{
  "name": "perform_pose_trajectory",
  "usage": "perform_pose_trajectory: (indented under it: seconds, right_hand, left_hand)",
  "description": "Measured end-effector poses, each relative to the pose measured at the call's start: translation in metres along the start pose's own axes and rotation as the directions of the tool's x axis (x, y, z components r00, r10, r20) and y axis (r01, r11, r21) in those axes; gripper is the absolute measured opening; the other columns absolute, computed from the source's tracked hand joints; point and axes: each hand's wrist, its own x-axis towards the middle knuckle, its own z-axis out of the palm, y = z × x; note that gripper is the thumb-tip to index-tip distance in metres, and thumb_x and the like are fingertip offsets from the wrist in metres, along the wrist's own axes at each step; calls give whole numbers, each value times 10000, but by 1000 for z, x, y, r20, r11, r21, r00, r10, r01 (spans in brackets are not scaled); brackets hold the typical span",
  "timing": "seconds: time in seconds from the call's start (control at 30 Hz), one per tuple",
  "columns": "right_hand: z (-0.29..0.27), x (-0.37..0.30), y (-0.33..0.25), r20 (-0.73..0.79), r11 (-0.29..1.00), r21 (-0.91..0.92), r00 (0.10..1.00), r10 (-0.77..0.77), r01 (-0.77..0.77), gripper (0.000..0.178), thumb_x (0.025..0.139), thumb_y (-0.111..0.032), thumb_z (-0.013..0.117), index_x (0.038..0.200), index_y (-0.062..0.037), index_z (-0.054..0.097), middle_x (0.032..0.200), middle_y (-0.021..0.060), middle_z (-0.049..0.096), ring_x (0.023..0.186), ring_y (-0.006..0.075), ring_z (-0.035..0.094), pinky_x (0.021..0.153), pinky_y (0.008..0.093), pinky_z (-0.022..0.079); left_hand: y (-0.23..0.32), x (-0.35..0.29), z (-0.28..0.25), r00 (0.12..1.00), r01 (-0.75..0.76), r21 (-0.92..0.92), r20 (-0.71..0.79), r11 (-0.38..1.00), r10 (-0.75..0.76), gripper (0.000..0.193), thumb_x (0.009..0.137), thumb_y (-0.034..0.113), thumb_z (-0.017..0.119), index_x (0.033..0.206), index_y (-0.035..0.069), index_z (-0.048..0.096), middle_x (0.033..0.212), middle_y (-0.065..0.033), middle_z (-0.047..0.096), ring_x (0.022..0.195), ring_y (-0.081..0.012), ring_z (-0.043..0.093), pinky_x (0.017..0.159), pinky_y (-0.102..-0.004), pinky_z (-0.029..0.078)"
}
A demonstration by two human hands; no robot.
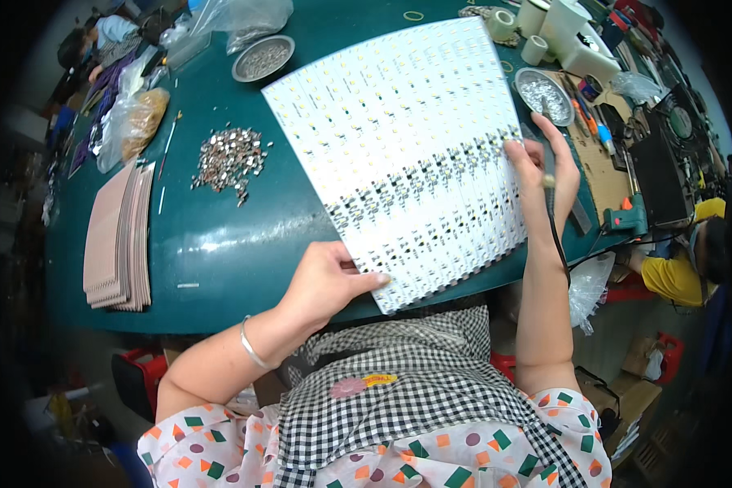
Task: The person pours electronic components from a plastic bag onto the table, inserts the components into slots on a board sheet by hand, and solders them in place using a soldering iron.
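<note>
A large white LED circuit board panel (415, 138), covered with rows of small yellow chips and dark parts, is tilted up over the near part of the table. My left hand (324, 281) grips its lower left edge, thumb on the face and fingers behind. At the right edge my right hand (545, 175) pinches the panel, thumb on the front; one finger stretches upward, off the panel. A black cord (557, 240) hangs by my right palm, with a small yellowish piece at its top; what that belongs to is mostly hidden.
Small metal pieces (229, 159) lie heaped on the green table (244, 260). At left stands a stack of brownish boards (115, 236). Metal bowls (263, 58) (545, 96) hold small parts. A green glue gun (626, 218) lies right. Another person in yellow (673, 276) sits beyond.
</note>
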Motion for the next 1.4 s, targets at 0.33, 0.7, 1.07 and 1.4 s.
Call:
perform_pose_trajectory:
  seconds: [0.33, 0.7, 1.07, 1.4]
  right_hand:
    - [-24, -59, -15, 160, 954, 168, 949, -273, 246, 315, 941, -146, 556, 1202, 15, 626, 934, 78, 608, 780, 119, 543, 691, 234, 437]
    - [-42, -117, -16, 404, 990, 144, 913, -53, -6, 189, 728, -60, 710, 883, 44, 680, 702, 110, 622, 597, 179, 578, 550, 266, 433]
    - [-31, -110, -21, 461, 986, 137, 875, -146, 92, 160, 709, -25, 703, 853, 41, 675, 699, 122, 631, 582, 185, 589, 529, 268, 434]
    - [-35, -106, -14, 370, 980, 176, 917, -150, 90, 187, 759, -64, 669, 901, 57, 671, 733, 123, 626, 592, 172, 581, 534, 267, 447]
  left_hand:
    - [8, 14, 2, 922, 387, -196, 59, 901, -383, 232, 858, -16, 659, 1086, -57, 655, 1053, -142, 698, 926, -210, 694, 838, -336, 578]
    - [16, 16, 2, 906, 423, -201, 70, 883, -418, 228, 835, -13, 687, 1056, -56, 659, 1033, -135, 700, 913, -197, 694, 827, -315, 575]
    - [13, 15, 2, 918, 396, -217, 69, 892, -391, 221, 824, -14, 698, 1036, -62, 659, 1010, -133, 701, 895, -190, 695, 821, -315, 578]
    - [13, 15, 2, 919, 395, -202, 67, 896, -390, 221, 834, 3, 693, 1048, -48, 664, 1007, -123, 706, 885, -181, 695, 804, -298, 577]
